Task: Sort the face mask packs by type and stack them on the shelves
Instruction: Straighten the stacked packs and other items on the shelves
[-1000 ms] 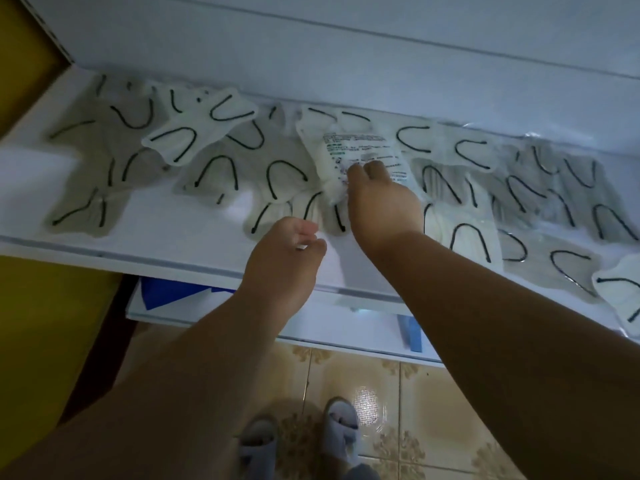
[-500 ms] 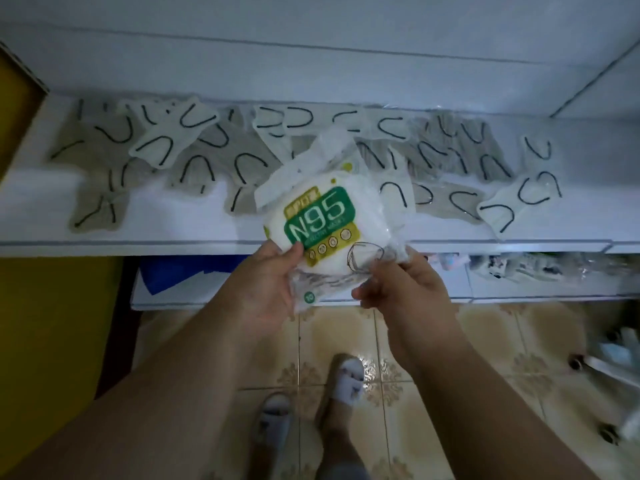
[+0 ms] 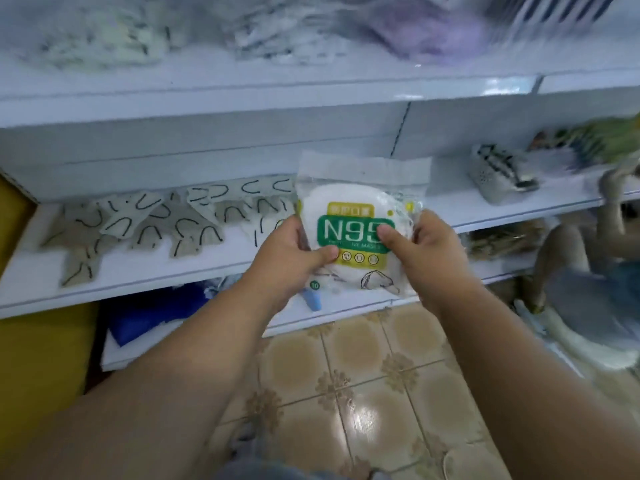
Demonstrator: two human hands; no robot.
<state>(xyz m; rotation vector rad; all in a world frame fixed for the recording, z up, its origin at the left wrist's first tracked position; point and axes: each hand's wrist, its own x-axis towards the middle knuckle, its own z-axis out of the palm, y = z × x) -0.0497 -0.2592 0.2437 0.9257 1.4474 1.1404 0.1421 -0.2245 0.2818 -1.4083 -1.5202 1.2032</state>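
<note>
White shelves [image 3: 311, 95] fill the head view, tier above tier, over a floor of tan patterned tiles [image 3: 374, 372]. I hold one N95 mask pack [image 3: 360, 233] in front of the middle shelf [image 3: 145, 275], clear of its front edge and touching no shelf. Its green label faces me and its sealed top strip points up. My left hand [image 3: 291, 258] has its grip closed on the pack's left edge, thumb pressed across the front near the label's lower left corner. My right hand [image 3: 426, 251] has its grip closed on the pack's right edge, thumb lying over the end of the printed "N95". Both forearms reach up from the bottom of the picture.

On the left half of the middle shelf lies a spread of grey mask packs with black ear loops [image 3: 152, 226], overlapping one another from near the left end to just behind the pack I hold. Towards the right end of that shelf sits a pale bundle with dark stripes [image 3: 498, 174], well apart from the grey packs. Blurred packs [image 3: 104, 39] line the top shelf, too smeared to tell their type. Something blue [image 3: 152, 313] rests on the low shelf under my left forearm. At the right edge another person [image 3: 588, 268] crouches by the shelves, blurred.
</note>
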